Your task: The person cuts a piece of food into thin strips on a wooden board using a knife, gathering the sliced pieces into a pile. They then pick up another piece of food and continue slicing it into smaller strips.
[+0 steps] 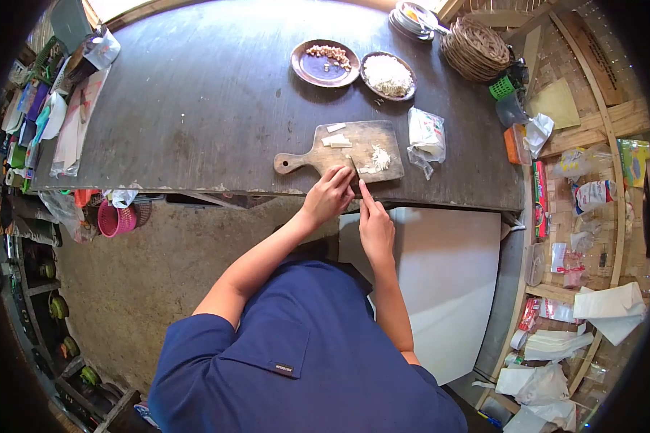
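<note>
Right hand: the person's right hand (pixel 377 229), at the centre of the frame, grips a knife (pixel 353 165), index finger stretched forward along it.
Left hand: the left hand (pixel 328 193), just left of the knife at the board's lower edge, has its fingers bent downward; whether it grasps a piece cannot be told, as the fingertips' undersides are hidden.
Cutting board: the wooden cutting board (pixel 377 133) lies right of the frame's centre, its handle pointing left.
White pieces: flat white slices (pixel 336 141) lie on the upper part of the board; a heap of thin white shreds (pixel 380 158) lies toward its right edge.
Plates: above the board, a dark plate (pixel 314 71) bears small brown pieces (pixel 330 53); touching or just beside it on the right, another plate (pixel 413 85) is heaped with white shreds.
Packet: a white plastic packet (pixel 427 133) stands or lies right of the board.
Table: the dark tabletop (pixel 195 108) spans the upper frame, with stacked wicker pieces (pixel 477 47) at upper right.
</note>
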Demonstrator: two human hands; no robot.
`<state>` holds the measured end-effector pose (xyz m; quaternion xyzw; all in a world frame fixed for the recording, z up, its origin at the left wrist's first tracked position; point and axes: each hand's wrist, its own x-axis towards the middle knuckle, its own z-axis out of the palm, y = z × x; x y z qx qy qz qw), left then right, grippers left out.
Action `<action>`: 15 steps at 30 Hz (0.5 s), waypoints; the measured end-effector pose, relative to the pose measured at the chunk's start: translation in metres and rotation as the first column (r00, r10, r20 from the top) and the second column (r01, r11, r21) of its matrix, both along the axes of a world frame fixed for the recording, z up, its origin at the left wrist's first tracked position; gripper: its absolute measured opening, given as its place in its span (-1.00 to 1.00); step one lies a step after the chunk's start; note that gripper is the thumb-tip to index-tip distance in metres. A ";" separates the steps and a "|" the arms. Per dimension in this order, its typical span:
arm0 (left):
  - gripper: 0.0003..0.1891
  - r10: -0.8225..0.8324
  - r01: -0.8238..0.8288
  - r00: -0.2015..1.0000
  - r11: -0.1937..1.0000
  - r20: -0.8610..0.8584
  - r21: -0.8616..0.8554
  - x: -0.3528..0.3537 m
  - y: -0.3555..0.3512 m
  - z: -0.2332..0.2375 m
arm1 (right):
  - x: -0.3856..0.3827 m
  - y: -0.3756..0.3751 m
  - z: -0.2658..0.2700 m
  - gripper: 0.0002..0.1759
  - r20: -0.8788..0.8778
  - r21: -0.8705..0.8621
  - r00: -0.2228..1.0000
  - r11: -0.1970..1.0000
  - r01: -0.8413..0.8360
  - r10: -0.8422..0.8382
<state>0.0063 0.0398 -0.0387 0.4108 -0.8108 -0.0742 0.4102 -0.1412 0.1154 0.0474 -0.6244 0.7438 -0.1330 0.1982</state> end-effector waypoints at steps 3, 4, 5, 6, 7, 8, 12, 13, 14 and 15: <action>-0.52 0.007 -0.007 1.000 1.000 0.000 0.014 0.001 0.000 0.002 | -0.003 0.003 0.002 -0.45 0.010 -0.022 1.000 1.000 -0.017 0.017; -0.52 0.011 -0.011 1.000 1.000 -0.002 0.017 0.001 0.000 0.002 | -0.004 0.008 0.005 -0.45 0.009 0.005 1.000 1.000 -0.016 0.016; -0.53 0.019 -0.019 1.000 1.000 0.000 0.011 0.000 0.000 0.001 | -0.005 0.012 0.007 -0.45 0.007 0.033 1.000 0.999 -0.012 0.012; -0.53 0.026 -0.026 1.000 1.000 0.001 0.004 -0.001 0.001 0.001 | -0.006 0.013 0.008 -0.45 0.004 0.038 1.000 0.999 -0.012 0.012; -0.53 0.027 -0.027 1.000 1.000 0.000 0.008 -0.002 0.001 0.001 | -0.005 0.014 0.008 -0.45 0.009 0.035 1.000 0.999 -0.010 0.009; -0.53 0.030 -0.030 1.000 0.999 -0.008 0.013 -0.002 0.001 0.001 | -0.004 0.015 0.007 -0.45 0.016 0.032 1.000 0.999 -0.005 0.005; -0.57 0.025 -0.025 1.000 1.000 -0.006 0.001 -0.001 0.000 0.004 | -0.005 0.005 -0.004 -0.45 0.017 -0.012 1.000 1.000 -0.003 0.003; -0.57 0.022 -0.022 1.000 1.000 -0.006 -0.002 -0.002 0.000 0.003 | -0.006 0.003 -0.003 -0.45 0.003 -0.007 1.000 1.000 -0.010 0.010; -0.57 0.016 -0.016 1.000 1.000 -0.015 -0.001 -0.001 0.000 0.002 | -0.006 0.000 -0.003 -0.46 -0.010 -0.003 1.000 1.000 -0.021 0.021; -0.57 0.014 -0.014 1.000 1.000 -0.022 0.000 0.001 0.000 0.003 | -0.005 0.002 0.000 -0.46 -0.008 -0.006 1.000 1.000 -0.026 0.026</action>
